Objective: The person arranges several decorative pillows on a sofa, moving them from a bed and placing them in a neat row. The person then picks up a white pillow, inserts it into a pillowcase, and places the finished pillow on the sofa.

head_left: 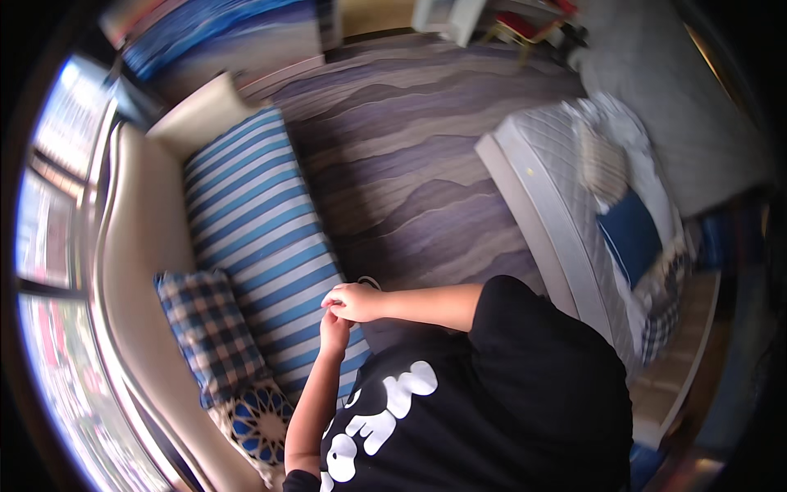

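My two hands meet in front of my body, above the near end of a sofa with a blue-and-white striped seat (pixel 262 221). My right hand (pixel 357 302) reaches across from the right, its fingers curled and touching my left hand. From below comes my left hand (pixel 334 331), partly covered by the right one, with its fingers drawn together. Whether anything small sits between the fingers is hidden. Nearest to the hands on the sofa are a checked cushion (pixel 211 332) and a cushion with a blue and beige star pattern (pixel 262 422).
The sofa's cream backrest (pixel 139 246) runs along a bright window (pixel 49 221) on the left. At the right stands a bed with a pale mattress (pixel 549 164), a blue cushion (pixel 630 238) and rumpled bedding. Wavy patterned carpet (pixel 426 189) lies between. A red chair (pixel 525 26) is far off.
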Tool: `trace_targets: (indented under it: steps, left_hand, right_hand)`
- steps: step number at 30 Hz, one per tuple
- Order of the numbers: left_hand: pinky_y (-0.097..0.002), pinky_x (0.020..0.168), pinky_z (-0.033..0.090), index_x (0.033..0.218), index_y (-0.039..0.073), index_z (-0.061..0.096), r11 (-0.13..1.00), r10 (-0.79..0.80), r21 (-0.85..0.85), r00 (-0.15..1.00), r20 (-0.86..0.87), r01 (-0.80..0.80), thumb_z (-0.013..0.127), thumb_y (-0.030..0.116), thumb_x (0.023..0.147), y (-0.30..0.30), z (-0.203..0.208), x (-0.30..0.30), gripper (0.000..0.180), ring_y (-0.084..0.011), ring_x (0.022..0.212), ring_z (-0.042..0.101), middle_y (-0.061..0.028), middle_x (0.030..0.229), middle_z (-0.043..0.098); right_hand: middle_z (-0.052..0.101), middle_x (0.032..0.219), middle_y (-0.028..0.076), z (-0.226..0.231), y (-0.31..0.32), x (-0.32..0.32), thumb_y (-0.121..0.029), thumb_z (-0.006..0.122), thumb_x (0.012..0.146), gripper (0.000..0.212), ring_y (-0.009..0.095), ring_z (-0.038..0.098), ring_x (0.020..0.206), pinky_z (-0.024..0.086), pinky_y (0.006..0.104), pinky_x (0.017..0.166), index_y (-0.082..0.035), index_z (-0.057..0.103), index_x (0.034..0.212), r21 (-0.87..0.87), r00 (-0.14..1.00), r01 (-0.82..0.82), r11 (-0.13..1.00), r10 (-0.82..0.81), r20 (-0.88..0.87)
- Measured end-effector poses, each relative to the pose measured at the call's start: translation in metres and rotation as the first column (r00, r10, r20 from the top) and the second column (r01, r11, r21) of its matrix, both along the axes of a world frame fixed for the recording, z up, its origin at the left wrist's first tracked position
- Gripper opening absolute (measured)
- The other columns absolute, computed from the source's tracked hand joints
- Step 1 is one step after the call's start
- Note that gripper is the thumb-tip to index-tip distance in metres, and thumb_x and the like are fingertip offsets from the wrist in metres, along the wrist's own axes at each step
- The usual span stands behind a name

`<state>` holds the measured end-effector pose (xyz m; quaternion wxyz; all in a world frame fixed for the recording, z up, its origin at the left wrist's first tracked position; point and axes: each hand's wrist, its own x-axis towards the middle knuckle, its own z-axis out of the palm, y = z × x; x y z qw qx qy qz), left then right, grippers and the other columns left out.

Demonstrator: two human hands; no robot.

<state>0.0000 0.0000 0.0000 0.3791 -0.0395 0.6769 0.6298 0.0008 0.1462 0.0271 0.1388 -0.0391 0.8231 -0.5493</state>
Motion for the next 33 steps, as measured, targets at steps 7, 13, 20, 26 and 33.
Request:
trace_targets:
  steps: [7,13,20,26,33]
  left_hand:
    - [-0.0218,0.067,0.045,0.099,0.004,0.062,0.923,-0.383,0.093,0.919,0.096,0.374,0.055,0.011,0.093,0.118,0.040,0.036,0.012,-0.0084,0.077,0.059,-0.0006,0.088,0.064]
    - [-0.0247,0.070,0.051,0.105,0.001,0.062,0.728,-0.680,0.147,0.733,0.030,0.669,0.056,0.005,0.090,0.259,0.062,0.089,0.017,-0.0124,0.082,0.064,-0.0052,0.095,0.066]
    - [-0.0236,0.060,0.045,0.098,0.004,0.061,0.483,-0.875,0.043,0.484,-0.018,0.874,0.056,-0.001,0.080,0.438,0.082,0.197,0.020,-0.0095,0.073,0.060,-0.0035,0.083,0.064]
    - [-0.0257,0.068,0.051,0.099,0.003,0.060,0.223,-0.969,-0.005,0.221,-0.110,0.975,0.053,0.007,0.089,0.563,0.086,0.282,0.014,-0.0127,0.073,0.063,-0.0056,0.081,0.065]
    - [-0.0240,0.070,0.049,0.114,0.003,0.062,-0.003,-0.997,-0.010,-0.004,-0.079,1.000,0.052,0.013,0.094,0.651,0.089,0.324,0.024,-0.0117,0.077,0.063,-0.0038,0.089,0.066]
  right_hand:
    - [0.063,0.107,0.015,0.043,0.106,0.113,-0.011,0.057,0.085,0.024,0.029,0.064,0.099,0.051,0.0375,0.086,-0.003,0.066,0.106,-0.005,0.934,0.358,0.934,-0.358,-0.021]
    - [0.062,0.110,0.016,0.062,0.216,0.206,-0.011,0.056,0.086,0.026,0.031,0.061,0.103,0.049,0.0393,0.089,-0.003,0.064,0.110,-0.115,0.764,0.645,0.755,-0.641,0.077]
    - [0.071,0.090,0.015,0.076,0.358,0.339,-0.010,0.053,0.084,0.029,0.025,0.069,0.080,0.053,0.0363,0.072,0.000,0.065,0.109,-0.139,0.588,0.798,0.586,-0.808,-0.032]
    - [0.070,0.094,0.015,0.087,0.461,0.441,-0.008,0.048,0.087,0.031,0.021,0.068,0.071,0.053,0.0330,0.070,0.003,0.062,0.113,-0.114,0.420,0.902,0.416,-0.908,0.004]
    - [0.069,0.100,0.017,0.107,0.504,0.503,-0.012,0.052,0.084,0.032,0.026,0.067,0.086,0.052,0.0358,0.079,0.002,0.064,0.110,-0.222,0.245,0.952,0.212,-0.960,0.136]
